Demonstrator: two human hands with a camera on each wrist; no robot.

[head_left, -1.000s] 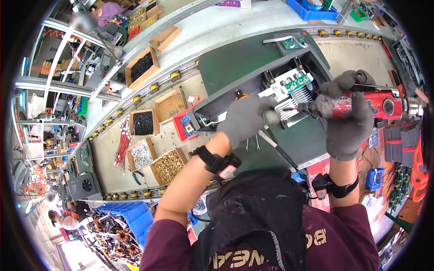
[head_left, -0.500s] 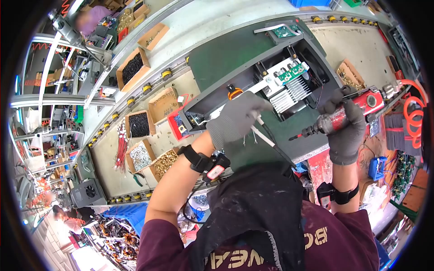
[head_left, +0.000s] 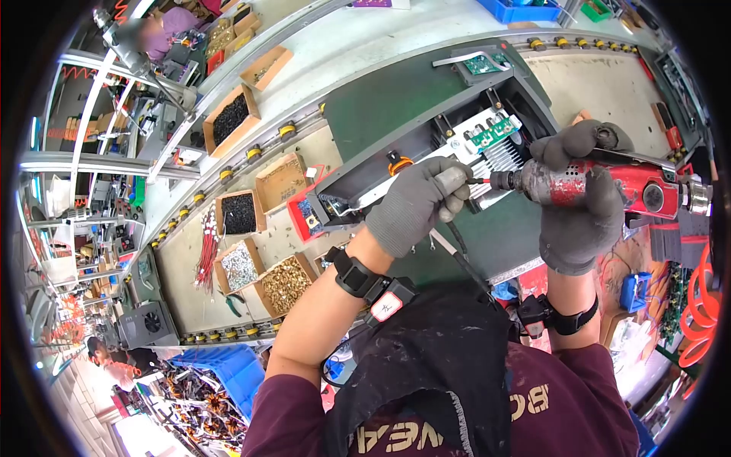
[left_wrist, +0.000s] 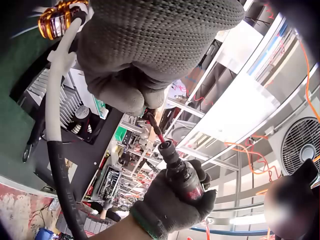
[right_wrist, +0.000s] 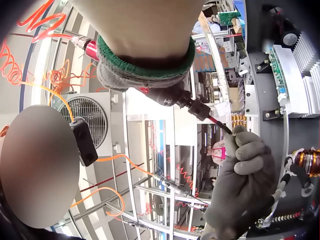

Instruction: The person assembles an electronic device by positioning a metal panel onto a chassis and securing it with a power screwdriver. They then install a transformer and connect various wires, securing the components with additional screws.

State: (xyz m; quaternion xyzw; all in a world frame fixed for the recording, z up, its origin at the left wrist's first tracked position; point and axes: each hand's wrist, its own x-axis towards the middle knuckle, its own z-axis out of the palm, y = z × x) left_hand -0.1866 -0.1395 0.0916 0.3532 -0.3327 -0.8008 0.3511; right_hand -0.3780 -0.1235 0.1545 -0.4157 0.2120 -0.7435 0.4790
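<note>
My gloved right hand [head_left: 582,217] grips a red air screwdriver [head_left: 632,186], its bit pointing left over the open grey metal case [head_left: 358,179]. My gloved left hand [head_left: 419,202] has its thumb and fingers pinched at the tip of the screwdriver bit [right_wrist: 220,124]. I cannot tell whether a small fastener is between those fingertips. Inside the case are a finned heat sink [left_wrist: 60,102], a green circuit board [head_left: 495,133] and a copper-wound coil [head_left: 397,162]. A white and black sleeved cable [left_wrist: 54,105] with a ring terminal runs from the coil past the left hand.
Beyond the left forearm stand cardboard boxes of brass-coloured fasteners [head_left: 285,283], silver fasteners [head_left: 238,265] and black parts [head_left: 238,213]. A red bin [head_left: 303,217] sits against the case's left end. A coiled orange air hose [head_left: 700,305] hangs at the right.
The screwdriver was over the heat sink, swung down and right, then came back up and left. The left hand moved right and its fingertips now meet the bit tip.
</note>
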